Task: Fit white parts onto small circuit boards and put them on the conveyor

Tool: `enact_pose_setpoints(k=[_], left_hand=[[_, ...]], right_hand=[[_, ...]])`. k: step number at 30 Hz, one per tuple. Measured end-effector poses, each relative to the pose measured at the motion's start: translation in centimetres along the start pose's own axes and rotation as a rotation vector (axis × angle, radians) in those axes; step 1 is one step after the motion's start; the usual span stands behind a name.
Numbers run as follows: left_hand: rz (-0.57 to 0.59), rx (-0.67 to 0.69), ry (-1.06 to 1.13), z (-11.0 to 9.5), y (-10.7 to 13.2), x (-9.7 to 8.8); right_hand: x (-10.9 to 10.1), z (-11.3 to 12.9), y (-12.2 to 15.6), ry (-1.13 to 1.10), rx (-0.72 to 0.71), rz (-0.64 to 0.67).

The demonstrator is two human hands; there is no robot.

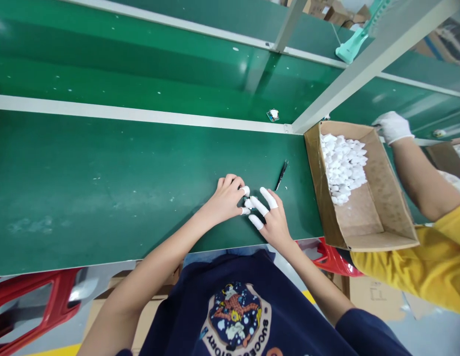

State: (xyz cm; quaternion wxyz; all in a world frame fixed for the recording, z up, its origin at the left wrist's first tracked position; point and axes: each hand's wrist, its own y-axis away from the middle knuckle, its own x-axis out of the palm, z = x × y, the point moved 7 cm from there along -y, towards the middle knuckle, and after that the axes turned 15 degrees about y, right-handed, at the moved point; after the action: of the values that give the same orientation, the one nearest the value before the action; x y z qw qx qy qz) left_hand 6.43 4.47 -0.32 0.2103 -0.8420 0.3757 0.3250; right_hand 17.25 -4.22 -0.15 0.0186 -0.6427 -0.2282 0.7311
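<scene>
Both hands are down on the green, glossy tabletop (85,188), fingertips close together over one tiny job, so going left to right: well out past the left hand, below the table edge, there's a red plastic chair (37,306). Left hand (227,196) comes next, white covers on its thumb and index finger, which are pinched around a small white-topped circuit board (248,203). That board sits right between the two hands, mostly hidden by fingers. Right hand (274,217) has three white-covered fingers fanned open, not closed on anything; one fingertip looks to be on or just over the board, can't tell if it's really touching. Beyond the hands, past the white metal strip, lies another little board with a white top (273,114). Just up and right of the right hand is a pair of slim black tweezers (281,175), lying at a slant. Further right of that hand there's an open brown cardboard box (382,207), tilted, with a heap of small white pieces (343,165) bunched inside. Past it, a co-worker's white-gloved hand (393,127) is at the box's far edge, and a yellow sleeve (448,225) is nearer.
</scene>
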Motion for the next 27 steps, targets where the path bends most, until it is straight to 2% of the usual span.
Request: enact_pose_setpoints(k=[6,12,16,20,23,27], left_hand=[[-0.026,0.015,-0.053,-0.7,0.2,-0.8],[-0.068,0.048,-0.118,-1.7,0.6,0.3],[-0.112,-0.102,-0.044,-1.6,0.8,1.0],[-0.113,-0.244,0.099,-1.1,1.1,0.6],[-0.117,-0.285,0.093,-1.0,1.3,0.0],[-0.087,-0.295,0.153,-1.1,1.3,0.2]], right_hand=[[1.0,-1.2,0.1,-0.107,0.111,0.011],[1.5,-2.4,-0.6,-0.185,0.262,-0.047],[1.6,-2.6,-1.0,-0.213,0.313,-0.063],[1.6,-2.5,-1.2,-0.195,0.315,-0.035],[1.5,-2.4,-1.3,-0.177,0.321,-0.016],[1.3,-2.3,-1.4,-0.186,0.320,-0.019]])
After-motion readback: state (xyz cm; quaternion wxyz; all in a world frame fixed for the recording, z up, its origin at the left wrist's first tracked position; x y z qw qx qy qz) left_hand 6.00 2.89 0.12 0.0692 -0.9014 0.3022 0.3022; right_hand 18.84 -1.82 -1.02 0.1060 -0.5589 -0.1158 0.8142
